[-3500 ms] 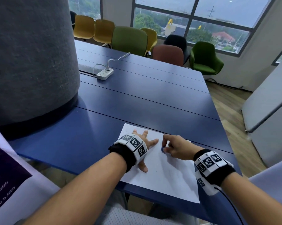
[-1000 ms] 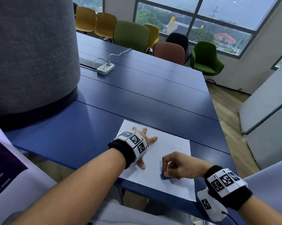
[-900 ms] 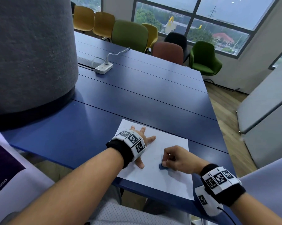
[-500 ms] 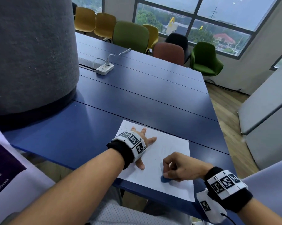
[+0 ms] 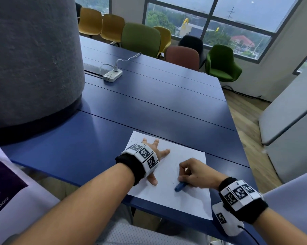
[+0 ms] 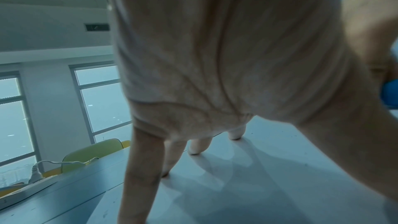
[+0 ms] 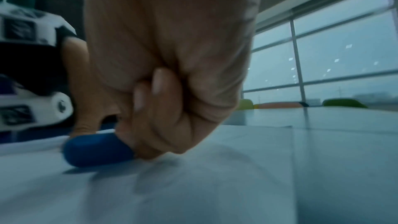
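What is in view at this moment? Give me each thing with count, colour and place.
paper: 1, white, at the table's near edge
eraser: 1, blue, held against the paper
table: 1, dark blue, centre
power strip: 1, white, far left on the table, cable plugged in
pillar: 1, grey, left, against the table
chairs: 7, three yellow, two green, one black, one pink, beyond the table's far end
window: 1, dark-framed, behind the chairs
partition: 1, grey, right
poster: 1, white and purple, near left
left hand: 1, fingers spread, pressing the paper
right hand: 1, pinches the eraser

Blue table (image 5: pixel 149 106), coloured chairs (image 5: pixel 140 39), big windows (image 5: pixel 237 15)
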`<action>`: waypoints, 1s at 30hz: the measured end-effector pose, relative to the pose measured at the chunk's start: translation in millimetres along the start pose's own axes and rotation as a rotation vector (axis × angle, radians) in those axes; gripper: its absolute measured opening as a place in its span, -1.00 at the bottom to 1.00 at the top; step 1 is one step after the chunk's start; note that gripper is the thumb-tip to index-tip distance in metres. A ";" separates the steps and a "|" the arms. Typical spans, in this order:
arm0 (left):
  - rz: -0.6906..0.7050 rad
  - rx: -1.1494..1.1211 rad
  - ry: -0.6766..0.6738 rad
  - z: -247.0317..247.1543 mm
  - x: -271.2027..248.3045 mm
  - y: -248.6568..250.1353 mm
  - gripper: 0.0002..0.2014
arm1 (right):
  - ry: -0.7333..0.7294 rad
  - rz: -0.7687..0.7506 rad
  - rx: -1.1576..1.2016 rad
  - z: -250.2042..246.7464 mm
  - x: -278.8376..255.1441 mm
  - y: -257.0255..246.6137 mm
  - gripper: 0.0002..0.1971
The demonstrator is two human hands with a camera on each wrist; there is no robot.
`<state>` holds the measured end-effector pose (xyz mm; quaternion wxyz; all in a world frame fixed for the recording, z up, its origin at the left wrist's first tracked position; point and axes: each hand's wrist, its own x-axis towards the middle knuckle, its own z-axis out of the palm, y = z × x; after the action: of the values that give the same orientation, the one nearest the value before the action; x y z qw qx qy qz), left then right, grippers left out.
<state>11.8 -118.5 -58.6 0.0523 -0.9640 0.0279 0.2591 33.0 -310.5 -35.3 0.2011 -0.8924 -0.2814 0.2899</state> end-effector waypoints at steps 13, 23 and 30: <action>0.018 0.004 0.007 0.2 -0.8 -0.5 0.33 | 0.067 -0.284 -0.209 25.5 -31.1 14.3 -0.80; 0.015 -0.025 0.013 3.3 1.7 -1.7 0.35 | 0.134 -0.295 -0.241 18.1 -16.0 4.2 -0.85; 0.010 -0.028 -0.015 1.4 2.7 -1.7 0.36 | 0.110 -0.214 -0.162 5.9 -7.9 0.3 -0.93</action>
<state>13.6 -116.7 -61.1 0.0379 -0.9625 0.0289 0.2670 24.0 -314.5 -36.7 0.1735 -0.8850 -0.3860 0.1939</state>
